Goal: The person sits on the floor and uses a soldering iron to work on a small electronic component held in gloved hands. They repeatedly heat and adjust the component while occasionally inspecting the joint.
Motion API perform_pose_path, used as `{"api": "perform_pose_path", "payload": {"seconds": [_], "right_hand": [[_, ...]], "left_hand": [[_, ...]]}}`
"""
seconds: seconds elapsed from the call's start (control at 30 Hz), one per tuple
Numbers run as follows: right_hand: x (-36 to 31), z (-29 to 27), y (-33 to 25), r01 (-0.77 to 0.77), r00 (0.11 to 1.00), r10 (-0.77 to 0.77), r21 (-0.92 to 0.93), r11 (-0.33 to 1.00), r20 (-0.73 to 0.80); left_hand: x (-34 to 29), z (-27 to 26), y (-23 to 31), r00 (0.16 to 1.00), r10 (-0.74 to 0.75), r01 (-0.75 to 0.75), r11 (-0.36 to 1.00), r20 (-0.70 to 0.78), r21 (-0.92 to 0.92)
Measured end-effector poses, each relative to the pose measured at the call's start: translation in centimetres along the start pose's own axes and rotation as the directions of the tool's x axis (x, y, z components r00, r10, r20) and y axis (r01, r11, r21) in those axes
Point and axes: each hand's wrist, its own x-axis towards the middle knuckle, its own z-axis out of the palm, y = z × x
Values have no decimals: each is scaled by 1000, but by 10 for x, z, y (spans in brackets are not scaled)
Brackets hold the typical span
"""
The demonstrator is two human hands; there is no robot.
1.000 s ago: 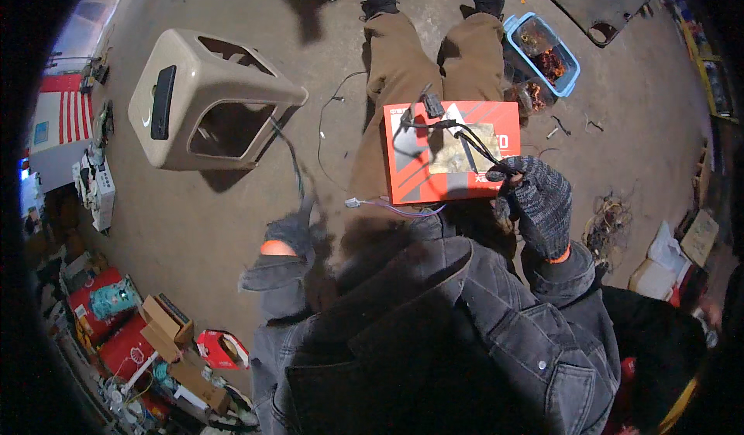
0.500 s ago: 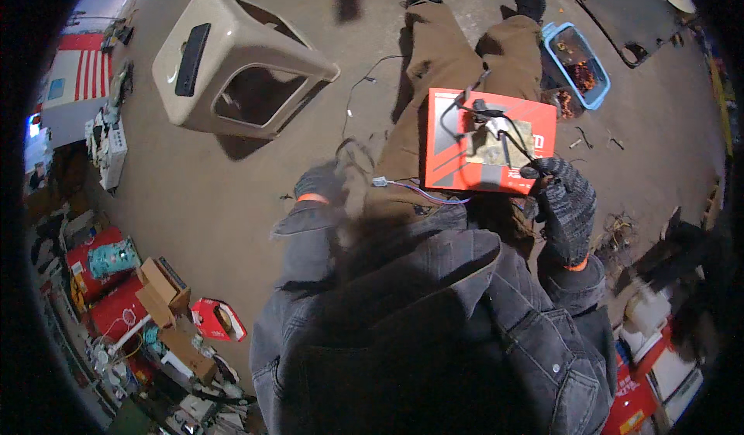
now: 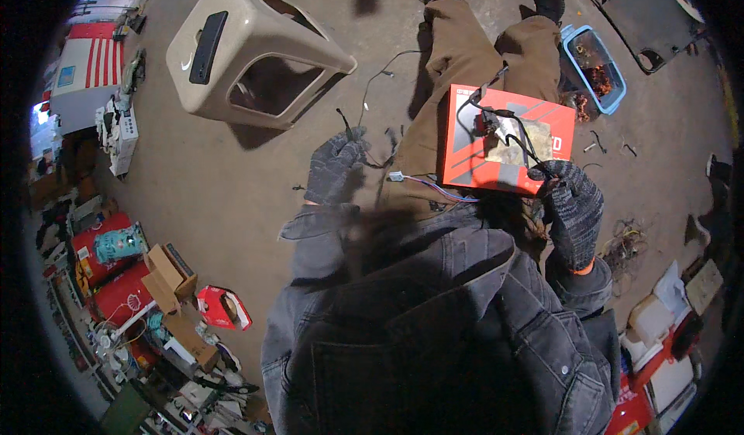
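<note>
A red-orange box (image 3: 465, 160) rests on my lap, with a flat tan piece (image 3: 535, 142) on top of it. Black cable (image 3: 508, 113) loops over the box, joined to a small dark part (image 3: 486, 122). At the box's near right corner, my gloved right hand (image 3: 575, 206) pinches the end of that cable. To the left, over the floor beside my leg, my gloved left hand (image 3: 335, 168) is closed on a thin dark wire (image 3: 346, 122) that sticks up past the fingers. A white connector (image 3: 397, 177) with coloured wires lies across my thigh between the hands.
A beige plastic stool (image 3: 225, 86) lies on its side at far left. Right of my legs stands a blue-rimmed clear bin (image 3: 597, 75) holding copper-coloured scraps. Tangled wires (image 3: 628, 245) lie at right. Cardboard boxes (image 3: 167, 276) and clutter line the left.
My left hand has moved up and forward, the thin dark wire now showing above its fingers. My right hand keeps its pinch on the cable. The whole view has shifted slightly.
</note>
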Motion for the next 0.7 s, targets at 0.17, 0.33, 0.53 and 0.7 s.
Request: {"api": "perform_pose_path", "payload": {"seconds": [0.17, 0.33, 0.53, 0.7], "right_hand": [[1, 7, 7, 220, 971, -226, -79, 972, -77], [0, 6, 10, 7, 998, -6, 25, 1000, -61], [5, 9, 11, 448, 878, -477, -297, 843, -30], [2, 8, 4, 328, 940, -340, -208, 922, -24]], "left_hand": [[-3, -16, -17, 994, -46, 77, 936, -95, 344], [-21, -56, -30, 972, -39, 236, 201, -233, 951], [-17, -89, -46, 995, -22, 54, 943, -100, 328], [-12, -85, -39, 941, 118, 208, 534, -317, 819]]}}
